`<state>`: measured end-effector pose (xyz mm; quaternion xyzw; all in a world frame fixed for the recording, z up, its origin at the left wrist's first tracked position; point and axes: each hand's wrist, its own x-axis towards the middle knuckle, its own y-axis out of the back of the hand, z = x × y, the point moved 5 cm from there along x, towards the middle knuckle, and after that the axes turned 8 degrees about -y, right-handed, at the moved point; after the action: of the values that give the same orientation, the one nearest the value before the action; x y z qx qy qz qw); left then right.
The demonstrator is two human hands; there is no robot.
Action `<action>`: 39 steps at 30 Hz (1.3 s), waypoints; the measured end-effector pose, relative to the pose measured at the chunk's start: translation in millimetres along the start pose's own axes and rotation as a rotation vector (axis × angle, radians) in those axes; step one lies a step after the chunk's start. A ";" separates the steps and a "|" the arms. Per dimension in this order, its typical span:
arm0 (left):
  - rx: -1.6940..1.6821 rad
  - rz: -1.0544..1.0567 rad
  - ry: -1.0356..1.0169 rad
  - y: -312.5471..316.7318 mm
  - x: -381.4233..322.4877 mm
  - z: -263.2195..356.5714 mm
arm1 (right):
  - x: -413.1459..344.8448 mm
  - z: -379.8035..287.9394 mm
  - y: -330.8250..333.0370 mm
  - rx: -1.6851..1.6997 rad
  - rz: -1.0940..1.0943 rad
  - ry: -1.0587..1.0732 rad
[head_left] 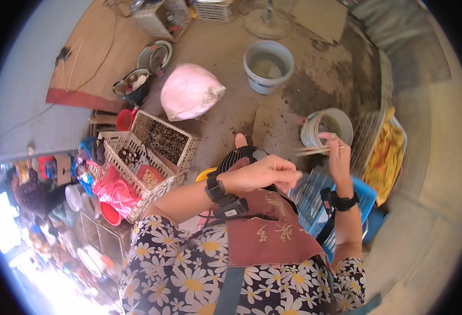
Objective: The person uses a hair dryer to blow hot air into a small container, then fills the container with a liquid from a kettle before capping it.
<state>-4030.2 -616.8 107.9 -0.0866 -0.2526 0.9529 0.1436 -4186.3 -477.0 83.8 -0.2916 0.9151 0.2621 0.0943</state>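
My right hand [336, 155] grips a small bundle of thin pale sticks [310, 150], which look like wooden skewers, and points them leftward. To its left is my left hand [278, 173], its fingertips pinched together. I see nothing between those fingers, though a very small item could be hidden. A blue plastic basket [366, 191] sits below my right wrist, with blurred contents that look like clear plastic. Just beyond the sticks stands a whitish bucket [345, 122] with murky contents. A reddish-brown apron [272, 244] with writing covers my front.
On the left, a crate of small dark shellfish-like pieces [166, 136] adjoins a white plastic crate [113, 138] holding a red mesh basket [150, 176]. Ahead are a full pink sack [191, 92] and a bucket of water [268, 65]. Yellow cloth or plastic [384, 157] lies at right.
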 end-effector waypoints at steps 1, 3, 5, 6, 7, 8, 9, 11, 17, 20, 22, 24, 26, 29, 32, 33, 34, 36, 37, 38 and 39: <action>-0.026 0.033 0.041 27.9 3.7 0.4 | 24.7 -35.3 -22.2 0.082 -0.064 0.084; -0.063 0.090 0.066 68.4 6.2 19.1 | 62.5 -103.8 -58.0 0.148 -0.092 0.386; -0.219 0.357 -0.026 106.0 -1.2 58.1 | 100.2 -137.3 -96.2 0.263 -0.209 0.391; -0.301 0.307 -0.064 124.9 -0.4 68.8 | 108.5 -158.5 -117.6 0.334 -0.260 0.448; -0.297 0.329 -0.085 140.0 0.2 81.9 | 116.2 -180.9 -137.1 0.404 -0.309 0.507; -0.363 0.455 -0.240 157.5 -0.8 98.6 | 119.8 -203.1 -157.7 0.403 -0.419 0.550; -0.430 0.570 -0.398 176.4 -3.0 112.7 | 125.0 -221.9 -175.3 0.398 -0.521 0.592; -0.508 0.664 -0.575 210.1 -13.8 136.6 | 149.3 -242.4 -213.2 0.292 -0.552 0.768; -0.547 1.075 -1.002 293.7 -73.8 191.5 | 191.1 -298.1 -324.2 0.413 -1.082 0.516; -0.345 1.355 -1.127 313.5 -128.3 201.6 | 195.9 -320.7 -374.7 0.256 -1.355 0.614; -0.513 1.411 -1.418 326.8 -170.6 193.8 | 217.4 -334.2 -399.9 0.096 -1.417 0.686; -0.435 1.554 -1.429 327.9 -214.6 179.4 | 260.2 -346.2 -422.5 0.073 -1.306 0.722; -0.442 1.913 -1.313 312.7 -244.4 165.8 | 311.0 -353.8 -456.3 0.017 -1.217 0.701; -0.549 1.918 -1.312 294.2 -265.1 123.7 | 413.2 -358.5 -511.0 0.106 -1.029 0.496; -0.680 2.102 -1.164 282.3 -261.6 109.2 | 527.9 -393.1 -536.3 0.063 -0.785 0.357; -0.678 2.113 -1.162 281.4 -262.3 110.9 | 569.7 -407.0 -548.5 0.041 -0.738 0.369; -0.660 2.206 -1.127 281.4 -264.1 108.7 | 608.6 -418.7 -561.3 0.003 -0.676 0.381; -0.657 2.311 -1.090 297.0 -256.4 117.8 | 694.4 -441.1 -591.0 -0.056 -0.588 0.394; -0.691 2.385 -1.072 306.0 -249.3 127.5 | 730.1 -453.2 -605.3 -0.107 -0.482 0.395; -0.722 2.456 -1.045 318.2 -242.3 137.3 | 774.5 -461.0 -623.1 -0.096 -0.470 0.393; -0.732 2.473 -1.045 332.6 -233.8 143.4 | 814.3 -467.8 -641.3 -0.085 -0.460 0.393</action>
<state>-3920.0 -1033.0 84.0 0.0785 -0.2691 0.2622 -0.9234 -4483.0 -1565.6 -58.4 -0.5398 0.8141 0.2105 -0.0397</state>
